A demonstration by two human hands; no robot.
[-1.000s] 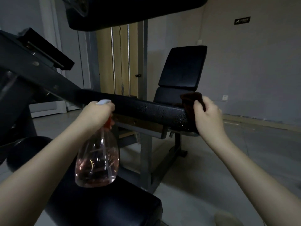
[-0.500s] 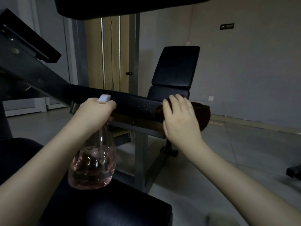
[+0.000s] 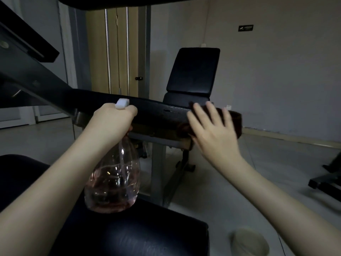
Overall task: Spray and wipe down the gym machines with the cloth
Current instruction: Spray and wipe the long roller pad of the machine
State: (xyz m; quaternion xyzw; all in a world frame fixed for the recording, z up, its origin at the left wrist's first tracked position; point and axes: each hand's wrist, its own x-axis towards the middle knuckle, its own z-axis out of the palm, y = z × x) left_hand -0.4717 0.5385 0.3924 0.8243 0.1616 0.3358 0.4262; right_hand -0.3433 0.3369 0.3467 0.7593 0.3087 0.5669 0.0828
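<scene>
The only lettering in view is on a small dark plaque (image 3: 245, 27) high on the grey wall, and it is too small to read. The left hand (image 3: 114, 120) is wrapped tight round the neck of the spray bottle (image 3: 114, 182), just under its white spray head (image 3: 122, 103). The clear body, holding pinkish liquid, hangs below the fist above a black seat pad (image 3: 140, 235). The right hand (image 3: 212, 132) lies flat with fingers straight and spread (a little blurred), pressing the cloth (image 3: 237, 120), a dark reddish-brown one, onto the end of the black machine arm (image 3: 155, 110). The cloth sticks out past the fingertips on the right. Fine droplets sit on the arm just left of that hand. Behind it stands a bench with an upright black backrest (image 3: 193, 71), beside a wood-coloured panel (image 3: 96, 52) fronted by two vertical metal rods. The floor (image 3: 267, 182) is pale and smooth. A pale round object (image 3: 248, 241) shows at the lower right; what it is cannot be told.
</scene>
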